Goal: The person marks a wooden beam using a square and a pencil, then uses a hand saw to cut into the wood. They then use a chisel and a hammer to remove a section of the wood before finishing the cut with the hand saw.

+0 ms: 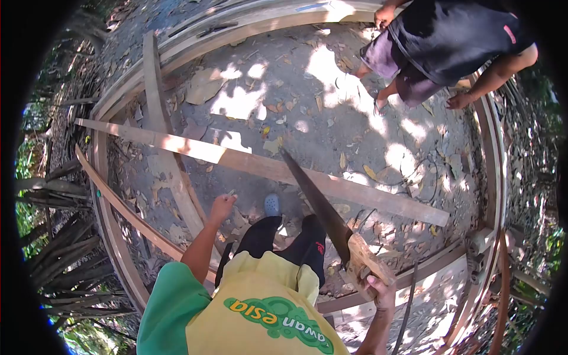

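My right hand grips the wooden handle of a handsaw, whose dark blade points up and away, its tip overlapping a long plank in this view. That plank runs from the far left to the right, across another board set lengthwise. My left hand is closed near this lengthwise board, a small thing at its fingertips that I cannot make out. Below the plank shows a blue clog on my foot.
Long timber beams frame the work area, and a curved strip of wood lies at left. A person in dark clothes stands at the upper right. Dry leaves litter the ground. Stacked branches lie beyond the left beam.
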A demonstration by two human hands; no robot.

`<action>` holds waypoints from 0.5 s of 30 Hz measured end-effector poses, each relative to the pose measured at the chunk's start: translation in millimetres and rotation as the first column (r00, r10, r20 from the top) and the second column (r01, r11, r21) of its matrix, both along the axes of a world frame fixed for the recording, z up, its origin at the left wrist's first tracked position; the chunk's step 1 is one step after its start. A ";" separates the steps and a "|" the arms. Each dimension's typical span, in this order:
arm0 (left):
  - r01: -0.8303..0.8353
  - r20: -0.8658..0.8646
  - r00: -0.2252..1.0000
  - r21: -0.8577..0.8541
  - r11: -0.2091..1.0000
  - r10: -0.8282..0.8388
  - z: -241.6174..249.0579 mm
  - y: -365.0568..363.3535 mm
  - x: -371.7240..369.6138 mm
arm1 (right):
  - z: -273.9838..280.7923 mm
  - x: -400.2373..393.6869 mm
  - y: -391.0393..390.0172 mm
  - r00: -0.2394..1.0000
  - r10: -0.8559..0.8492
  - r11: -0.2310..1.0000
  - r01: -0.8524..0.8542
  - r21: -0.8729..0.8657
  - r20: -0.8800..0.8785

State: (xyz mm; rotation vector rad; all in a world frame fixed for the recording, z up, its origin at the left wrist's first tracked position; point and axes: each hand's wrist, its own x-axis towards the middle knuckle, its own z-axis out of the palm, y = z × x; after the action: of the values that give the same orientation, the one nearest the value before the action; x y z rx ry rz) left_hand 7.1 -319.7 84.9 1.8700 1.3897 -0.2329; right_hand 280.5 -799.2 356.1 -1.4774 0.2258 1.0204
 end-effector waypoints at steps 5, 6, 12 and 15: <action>-0.077 0.070 0.995 -0.021 0.997 0.078 3.8 -89.5 46.7 | -26.7 0.2 14.7 0.988 -0.148 0.988 0.145 0.044 0.052; -0.102 0.066 0.992 -0.031 0.994 0.104 11.6 -110.7 62.4 | -31.6 3.9 13.2 0.989 -0.139 0.990 0.137 0.038 0.053; 0.032 0.063 0.997 0.092 0.995 -0.037 -6.9 -197.7 137.3 | -46.8 46.8 -9.5 0.992 0.009 1.000 -0.006 -0.028 0.126; 0.069 0.168 0.979 0.278 0.958 -0.119 6.5 -198.1 177.5 | -58.2 54.3 -21.6 0.995 0.028 0.999 -0.026 -0.027 0.094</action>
State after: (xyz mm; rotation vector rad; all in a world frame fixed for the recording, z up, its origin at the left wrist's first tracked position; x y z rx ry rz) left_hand 184.6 -517.8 91.4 2.1256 1.2563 0.0875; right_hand 334.8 -820.9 297.9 -1.5515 0.1524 0.9696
